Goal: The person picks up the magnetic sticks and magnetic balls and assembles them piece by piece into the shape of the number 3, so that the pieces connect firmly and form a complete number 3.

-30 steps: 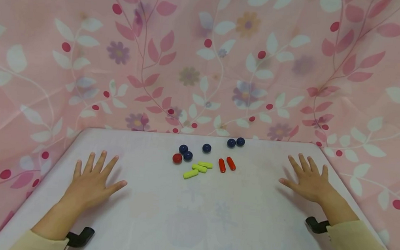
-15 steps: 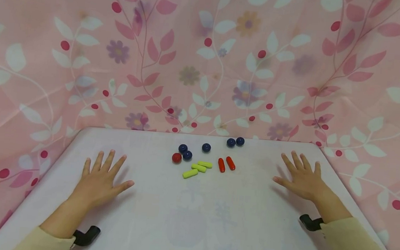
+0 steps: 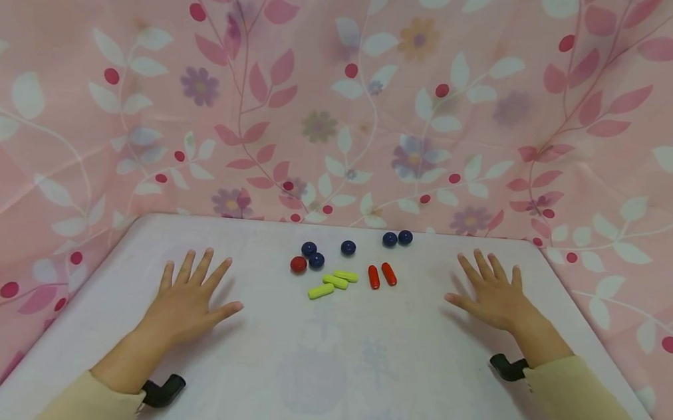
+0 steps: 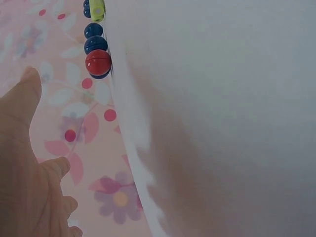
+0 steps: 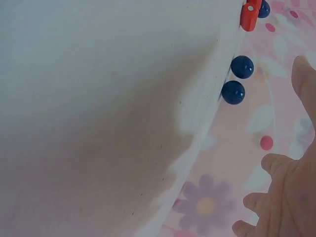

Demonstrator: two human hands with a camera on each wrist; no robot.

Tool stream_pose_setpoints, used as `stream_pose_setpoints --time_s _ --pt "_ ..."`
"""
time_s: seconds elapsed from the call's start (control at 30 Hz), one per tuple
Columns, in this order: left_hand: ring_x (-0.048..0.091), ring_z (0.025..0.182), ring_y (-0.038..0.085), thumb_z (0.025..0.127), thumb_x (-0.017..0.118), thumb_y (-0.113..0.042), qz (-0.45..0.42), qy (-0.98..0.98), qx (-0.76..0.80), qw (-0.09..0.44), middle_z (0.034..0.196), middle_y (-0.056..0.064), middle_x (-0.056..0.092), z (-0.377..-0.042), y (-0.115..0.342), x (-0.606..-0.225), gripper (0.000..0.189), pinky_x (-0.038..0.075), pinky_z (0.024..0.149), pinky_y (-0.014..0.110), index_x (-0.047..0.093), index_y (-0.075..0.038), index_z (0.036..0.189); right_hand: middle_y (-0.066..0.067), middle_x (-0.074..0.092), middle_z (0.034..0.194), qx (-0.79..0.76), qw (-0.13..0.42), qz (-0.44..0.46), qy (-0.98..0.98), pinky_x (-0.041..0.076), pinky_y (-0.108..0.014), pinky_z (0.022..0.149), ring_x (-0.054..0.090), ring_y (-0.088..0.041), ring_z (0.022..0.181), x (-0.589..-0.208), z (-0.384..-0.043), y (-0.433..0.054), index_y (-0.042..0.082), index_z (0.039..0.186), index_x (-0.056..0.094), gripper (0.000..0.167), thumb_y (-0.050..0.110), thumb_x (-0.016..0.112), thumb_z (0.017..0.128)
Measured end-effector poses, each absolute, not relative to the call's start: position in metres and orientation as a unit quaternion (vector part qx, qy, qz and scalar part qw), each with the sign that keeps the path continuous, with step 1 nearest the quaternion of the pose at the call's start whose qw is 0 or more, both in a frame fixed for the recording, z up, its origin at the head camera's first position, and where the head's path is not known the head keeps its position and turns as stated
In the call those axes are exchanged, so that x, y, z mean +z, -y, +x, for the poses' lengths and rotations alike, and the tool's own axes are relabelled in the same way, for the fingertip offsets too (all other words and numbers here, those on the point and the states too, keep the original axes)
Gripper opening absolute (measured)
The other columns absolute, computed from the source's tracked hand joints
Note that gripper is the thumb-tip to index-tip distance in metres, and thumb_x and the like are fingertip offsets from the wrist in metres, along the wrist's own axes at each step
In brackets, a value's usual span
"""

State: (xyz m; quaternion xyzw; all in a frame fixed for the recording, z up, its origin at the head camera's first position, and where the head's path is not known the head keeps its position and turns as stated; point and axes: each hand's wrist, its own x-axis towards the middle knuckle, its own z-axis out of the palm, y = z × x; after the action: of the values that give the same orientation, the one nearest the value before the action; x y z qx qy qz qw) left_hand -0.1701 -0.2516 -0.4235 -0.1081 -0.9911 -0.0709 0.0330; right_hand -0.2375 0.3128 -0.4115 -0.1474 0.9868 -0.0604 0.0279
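My left hand (image 3: 184,307) hovers over the left part of the white table, fingers spread and holding nothing. On the other side my right hand (image 3: 493,300) is likewise spread with nothing in it. Between them, toward the back, lie a red ball (image 3: 298,265) and several dark blue balls (image 3: 348,248). In front of these are green sticks (image 3: 321,291), short and cylindrical, and two red sticks (image 3: 389,274). The left wrist view shows the red ball (image 4: 98,62) beyond the thumb; two blue balls (image 5: 233,92) appear near the right hand in the right wrist view.
A pink cloth (image 3: 322,102) with leaves and flowers hangs behind and beside the table (image 3: 417,390). Faint printing shows on the tabletop's front middle. Each wrist carries a black bracket (image 3: 164,391) below the sleeve.
Both hands have moved inward, the left to the right and the right to the left, and slightly farther from me. The balls and sticks stay in place.
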Motion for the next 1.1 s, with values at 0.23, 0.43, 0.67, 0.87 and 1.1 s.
stream_pose_setpoints --time_s 0.23,0.43,0.67,0.87,1.1 --pt "0.001 0.149 0.049 0.088 0.040 -0.081 -0.117 0.990 -0.063 0.039 0.164 0.023 0.011 -0.177 0.239 -0.428 0.097 -0.008 0.113 0.068 0.024 -0.018 0.160 -0.026 0.006 0.164 -0.063 0.028 -0.153 -0.986 -0.009 -0.077 0.105 0.002 -0.052 0.147 -0.415 -0.245 -0.302 0.013 0.161 0.014 0.097 0.074 0.045 0.092" --pt "0.003 0.149 0.050 0.088 0.041 -0.081 -0.122 0.990 -0.059 0.035 0.164 0.023 0.011 -0.182 0.225 -0.430 0.097 -0.005 0.114 0.067 0.026 -0.017 0.160 -0.025 0.005 0.164 -0.060 0.034 -0.159 -0.985 -0.010 -0.075 0.106 0.001 -0.051 0.148 -0.417 -0.254 -0.290 0.013 0.161 0.014 0.098 0.075 0.043 0.092" --pt "0.002 0.149 0.048 0.089 0.040 -0.080 -0.124 0.990 -0.058 0.023 0.165 0.021 0.010 -0.189 0.211 -0.429 0.095 -0.005 0.114 0.066 0.024 -0.019 0.160 -0.025 0.006 0.164 -0.057 0.036 -0.172 -0.983 -0.010 -0.074 0.107 0.002 -0.051 0.148 -0.418 -0.264 -0.278 0.014 0.161 0.013 0.097 0.076 0.041 0.092" --pt "0.002 0.149 0.048 0.089 0.041 -0.080 -0.135 0.989 -0.061 0.024 0.165 0.021 0.010 -0.194 0.202 -0.424 0.095 -0.004 0.114 0.066 0.025 -0.018 0.160 -0.024 0.005 0.165 -0.054 0.040 -0.171 -0.983 -0.009 -0.074 0.108 0.001 -0.050 0.149 -0.418 -0.271 -0.272 0.014 0.162 0.012 0.098 0.077 0.041 0.092" --pt "0.000 0.150 0.047 0.091 0.044 -0.076 -0.140 0.988 -0.068 0.009 0.165 0.020 0.008 -0.200 0.190 -0.419 0.093 -0.004 0.115 0.065 0.023 -0.018 0.160 -0.025 0.005 0.164 -0.070 0.048 -0.173 -0.981 -0.008 -0.074 0.108 0.001 -0.050 0.148 -0.416 -0.279 -0.262 0.015 0.162 0.012 0.098 0.076 0.042 0.092"
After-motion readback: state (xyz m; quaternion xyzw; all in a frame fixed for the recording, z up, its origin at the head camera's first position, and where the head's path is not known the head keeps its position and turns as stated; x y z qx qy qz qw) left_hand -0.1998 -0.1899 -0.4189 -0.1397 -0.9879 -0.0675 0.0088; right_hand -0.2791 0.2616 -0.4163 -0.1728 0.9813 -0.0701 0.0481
